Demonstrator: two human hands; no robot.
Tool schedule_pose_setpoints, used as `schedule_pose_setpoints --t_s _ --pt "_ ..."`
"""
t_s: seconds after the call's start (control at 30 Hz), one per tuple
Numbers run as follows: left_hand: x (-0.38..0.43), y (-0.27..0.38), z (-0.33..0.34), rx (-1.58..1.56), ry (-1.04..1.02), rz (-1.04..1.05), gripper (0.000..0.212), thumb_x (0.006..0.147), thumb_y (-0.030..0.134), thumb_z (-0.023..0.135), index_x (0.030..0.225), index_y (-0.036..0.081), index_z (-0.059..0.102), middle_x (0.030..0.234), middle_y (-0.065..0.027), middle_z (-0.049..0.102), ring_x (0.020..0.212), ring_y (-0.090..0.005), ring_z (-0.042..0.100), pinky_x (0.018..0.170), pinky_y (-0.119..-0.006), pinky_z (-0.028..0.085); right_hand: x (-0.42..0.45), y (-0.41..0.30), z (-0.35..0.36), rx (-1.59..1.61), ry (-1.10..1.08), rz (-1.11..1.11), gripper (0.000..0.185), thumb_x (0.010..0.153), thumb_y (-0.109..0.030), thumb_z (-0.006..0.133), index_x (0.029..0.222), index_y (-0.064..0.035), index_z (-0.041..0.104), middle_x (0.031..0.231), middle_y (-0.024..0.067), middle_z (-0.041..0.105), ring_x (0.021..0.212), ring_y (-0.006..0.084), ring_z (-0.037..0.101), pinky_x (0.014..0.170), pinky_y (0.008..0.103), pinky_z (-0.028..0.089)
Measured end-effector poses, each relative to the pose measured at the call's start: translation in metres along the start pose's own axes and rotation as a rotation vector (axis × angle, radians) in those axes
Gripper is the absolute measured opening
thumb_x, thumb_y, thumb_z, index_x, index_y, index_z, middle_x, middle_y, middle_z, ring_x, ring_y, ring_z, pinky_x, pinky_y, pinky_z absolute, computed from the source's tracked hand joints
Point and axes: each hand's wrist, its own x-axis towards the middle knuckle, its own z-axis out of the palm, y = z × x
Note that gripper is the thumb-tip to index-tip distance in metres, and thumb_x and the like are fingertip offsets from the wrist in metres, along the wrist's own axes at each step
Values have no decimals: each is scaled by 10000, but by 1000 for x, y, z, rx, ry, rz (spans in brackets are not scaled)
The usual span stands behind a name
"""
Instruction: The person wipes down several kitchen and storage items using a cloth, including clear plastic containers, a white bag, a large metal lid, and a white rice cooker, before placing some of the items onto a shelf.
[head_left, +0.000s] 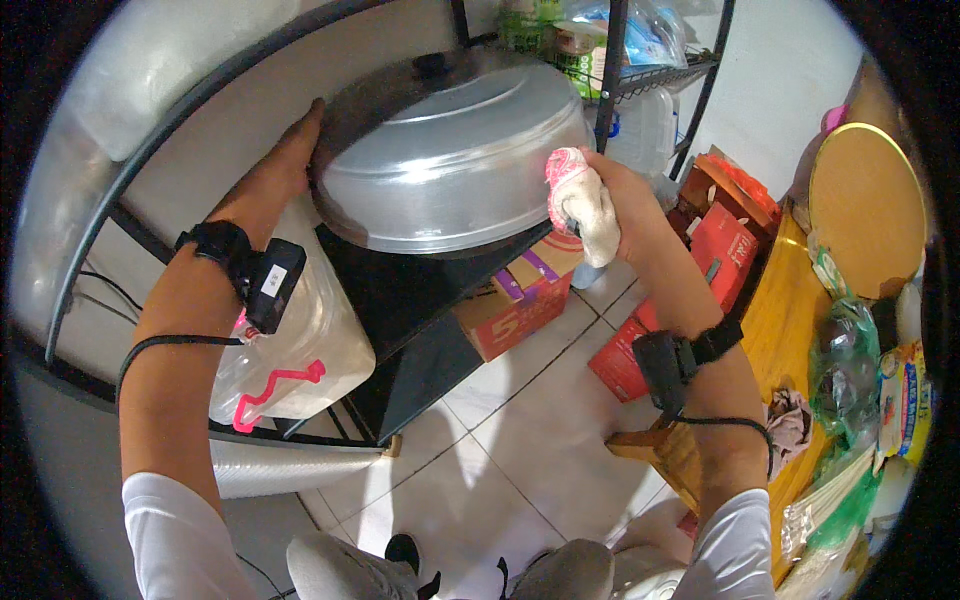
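Note:
A large aluminium pot lid (450, 172) with a dark knob sits on a black shelf (390, 300). My left hand (304, 146) is at the lid's left side, seen edge-on; its fingers are mostly hidden, so its grip is unclear. Bunched in my right hand (626, 199) is a white and pink cloth (581, 206), at the lid's right edge. Whatever stands beneath the lid is hidden. A translucent plastic container (330, 352) with a pink strip stands on the shelf, below my left forearm.
A cardboard box (517, 300) sits under the shelf's right side. Red boxes (720, 247) stand by the wall. At right, a wooden table (780, 300) bears a round board (866, 210), plastic bags and a crumpled cloth (789, 427). Black rack posts (611, 82) rise behind the lid.

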Motion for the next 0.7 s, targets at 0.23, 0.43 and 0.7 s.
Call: schedule_pose_setpoints --t_s 0.23,0.43,0.7 --pt "-15 10 5 72 131 -24 600 929 522 491 1355 99 463 1352 -100 508 1216 -261 479 1021 -406 371 28 4 -13 -71 -36 -142 179 943 -197 463 923 -77 595 802 50 632 693 166 630 608 326 525" --pt "-103 39 84 180 344 149 556 903 472 558 1308 93 517 1307 -95 533 1160 -263 486 984 -395 378 25 5 -23 -80 24 -210 219 955 -222 428 932 -86 598 835 47 635 730 160 627 638 329 521" --pt "-218 32 125 188 88 308 634 852 422 626 1348 67 455 1328 -77 486 1159 -240 441 1040 -432 265 -21 76 14 260 -78 -391 262 953 -223 397 1057 -69 582 895 51 628 806 168 616 737 311 511"
